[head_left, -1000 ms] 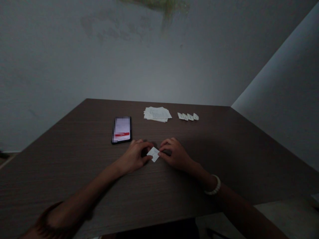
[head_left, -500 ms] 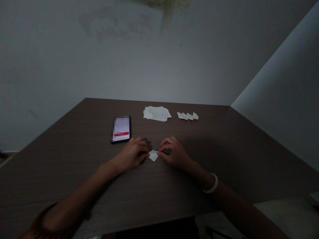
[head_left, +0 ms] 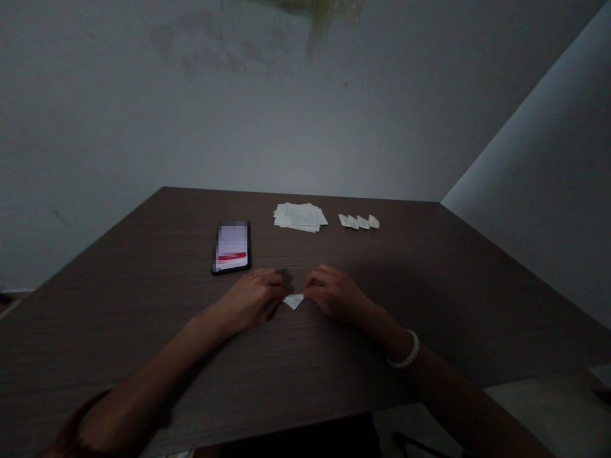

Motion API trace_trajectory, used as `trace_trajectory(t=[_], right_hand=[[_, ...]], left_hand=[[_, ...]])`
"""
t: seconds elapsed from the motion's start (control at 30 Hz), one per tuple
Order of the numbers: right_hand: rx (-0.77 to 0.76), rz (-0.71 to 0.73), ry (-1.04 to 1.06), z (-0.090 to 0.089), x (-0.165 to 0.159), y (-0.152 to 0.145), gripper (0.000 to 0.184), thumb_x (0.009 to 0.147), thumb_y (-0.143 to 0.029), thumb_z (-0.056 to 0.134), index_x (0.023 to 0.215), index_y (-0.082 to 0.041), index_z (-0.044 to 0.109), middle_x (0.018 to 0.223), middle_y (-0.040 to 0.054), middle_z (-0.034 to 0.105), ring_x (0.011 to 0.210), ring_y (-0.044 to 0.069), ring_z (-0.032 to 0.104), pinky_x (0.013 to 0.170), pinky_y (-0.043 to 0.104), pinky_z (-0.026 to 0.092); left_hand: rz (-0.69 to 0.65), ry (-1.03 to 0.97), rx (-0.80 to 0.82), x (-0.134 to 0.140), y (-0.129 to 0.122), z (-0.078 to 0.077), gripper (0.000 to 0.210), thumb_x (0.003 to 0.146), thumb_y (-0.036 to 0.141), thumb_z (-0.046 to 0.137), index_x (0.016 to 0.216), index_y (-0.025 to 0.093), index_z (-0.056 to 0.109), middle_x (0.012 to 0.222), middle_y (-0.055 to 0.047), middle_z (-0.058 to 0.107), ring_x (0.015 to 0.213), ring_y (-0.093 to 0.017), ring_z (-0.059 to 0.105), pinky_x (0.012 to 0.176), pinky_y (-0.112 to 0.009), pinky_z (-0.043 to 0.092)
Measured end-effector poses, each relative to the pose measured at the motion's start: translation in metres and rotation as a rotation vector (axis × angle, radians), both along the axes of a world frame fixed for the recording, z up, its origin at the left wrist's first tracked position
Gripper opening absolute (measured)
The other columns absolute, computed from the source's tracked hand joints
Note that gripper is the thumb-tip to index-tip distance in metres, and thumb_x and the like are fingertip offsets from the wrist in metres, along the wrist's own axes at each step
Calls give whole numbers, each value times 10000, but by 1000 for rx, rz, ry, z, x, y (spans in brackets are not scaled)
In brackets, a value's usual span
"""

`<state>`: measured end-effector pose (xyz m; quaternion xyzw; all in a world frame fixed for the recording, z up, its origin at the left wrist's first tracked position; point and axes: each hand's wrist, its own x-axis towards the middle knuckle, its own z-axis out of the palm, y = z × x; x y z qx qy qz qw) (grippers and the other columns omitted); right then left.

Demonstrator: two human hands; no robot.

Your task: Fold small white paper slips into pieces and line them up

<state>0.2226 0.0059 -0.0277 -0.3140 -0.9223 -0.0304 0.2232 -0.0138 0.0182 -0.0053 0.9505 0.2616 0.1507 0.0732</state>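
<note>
White against dark wood grain, pinched a small slip of paper [head_left: 294,301] by two opposite corners, low over the table [head_left: 305,375] or resting on it; could not tell which. Gripped its left corner with the fingers [head_left: 275,290] of the left hand [head_left: 251,296] and its right corner with the fingers of the right hand [head_left: 337,294], with both sets bent inward and facing each other. Saw the slip as a triangle, with the straight edge away and the point toward the near side, and with faint print too small to read. Wore a pale bracelet [head_left: 405,350] on the right wrist. Had a dark phone [head_left: 231,247] lying face up just beyond the left hand, with a lit, partly pixelated screen and a red band across it. Farther off, had a loose stack of white sheets [head_left: 300,217] with corners jutting out unevenly. Right of that stack, well apart from both hands, had four small white papers [head_left: 362,222] in a close row. Faced a grey wall [head_left: 305,133], with a greenish stain [head_left: 317,13] high up.
</note>
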Motion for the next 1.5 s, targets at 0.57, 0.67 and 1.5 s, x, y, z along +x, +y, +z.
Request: trace_trajectory(t=[0.57, 0.67, 1.5], right_hand=[[-30, -35, 83, 2, -1, -3, 115, 886, -235, 600, 831, -190, 691, 1001, 57, 621, 912, 198, 501, 803, 327, 434], [10, -29, 29, 4, -2, -4, 144, 905, -230, 569, 823, -197, 684, 1008, 59, 617, 911, 200, 491, 786, 326, 424], [-146, -57, 82, 4, -8, -7, 111, 886, -245, 588, 853, -179, 670, 968, 66, 614, 905, 194, 508, 801, 328, 430]], left_hand=[[63, -125, -95, 13, 0, -6, 177, 880, 184, 557, 786, 184, 707, 833, -48, 634, 858, -213, 522, 781, -342, 403], [23, -55, -57, 10, 0, -2, 213, 899, 183, 519, 800, 176, 708, 827, -61, 624, 839, -215, 521, 760, -345, 401], [63, -147, -186, 4, -1, -1, 194, 920, 272, 526, 914, 192, 703, 862, -45, 631, 881, -203, 561, 859, -367, 409]])
